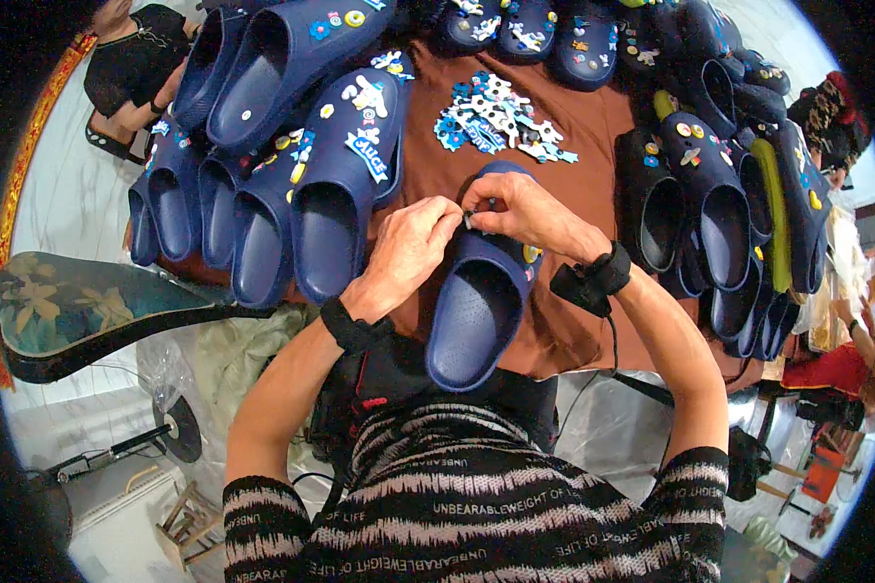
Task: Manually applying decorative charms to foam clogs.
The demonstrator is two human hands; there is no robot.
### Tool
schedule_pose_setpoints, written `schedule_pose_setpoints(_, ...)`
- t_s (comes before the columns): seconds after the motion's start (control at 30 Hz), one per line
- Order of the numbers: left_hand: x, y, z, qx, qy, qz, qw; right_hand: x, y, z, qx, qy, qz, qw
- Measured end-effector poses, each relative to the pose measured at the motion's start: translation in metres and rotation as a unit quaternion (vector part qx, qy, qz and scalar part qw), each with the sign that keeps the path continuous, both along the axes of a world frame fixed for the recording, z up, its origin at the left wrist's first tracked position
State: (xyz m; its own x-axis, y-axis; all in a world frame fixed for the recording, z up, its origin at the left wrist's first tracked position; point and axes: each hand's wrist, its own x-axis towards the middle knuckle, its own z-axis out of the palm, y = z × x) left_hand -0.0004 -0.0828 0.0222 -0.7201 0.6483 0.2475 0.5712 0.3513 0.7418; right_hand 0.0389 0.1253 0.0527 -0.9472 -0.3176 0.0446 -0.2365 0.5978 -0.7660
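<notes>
In front of me a navy blue foam clog lies with its heel toward my body and its toe pointing away. My left hand is at the left of its upper, thumb and fingers pinched together. My right hand reaches over the toe from the right, fingertips also pinched and meeting the left ones. Between the fingertips is a small dark and pale piece, too small to make out. A yellow charm sits on the clog's right side, partly under my right hand. Beyond the toe lies a pile of blue, white and black shoe charms.
A brown cloth covers the table. Navy clogs with charms stand stacked on the left, and more clogs on the right and at the far edge. A dark floral chair seat is at left. Other people are at the sides.
</notes>
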Motion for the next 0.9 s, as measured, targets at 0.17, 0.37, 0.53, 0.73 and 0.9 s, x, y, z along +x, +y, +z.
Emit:
schedule_pose_setpoints(0.17, 0.002, -0.001, -0.003, 0.049, -0.011, 0.013, 0.999, -0.002, -0.001, 0.001, -0.007, 0.033, -0.027, 0.999)
schedule_pose_setpoints(0.37, 0.019, -0.004, -0.002, 0.066, -0.01, -0.001, 0.998, -0.004, 0.009, -0.007, 0.053, 0.085, 0.04, 0.994)
schedule_pose_setpoints(0.53, 0.033, -0.008, 0.004, 0.043, -0.087, -0.019, 0.995, 0.0, 0.009, 0.005, 0.074, 0.072, 0.068, 0.992)
schedule_pose_setpoints(0.73, 0.032, -0.009, 0.003, 0.034, -0.047, -0.024, 0.998, 0.004, 0.012, 0.021, 0.098, 0.059, 0.092, 0.989)
schedule_pose_setpoints(0.9, 0.033, -0.006, 0.007, 0.04, -0.028, -0.028, 0.998, 0.004, 0.013, 0.015, 0.098, 0.028, 0.06, 0.993)
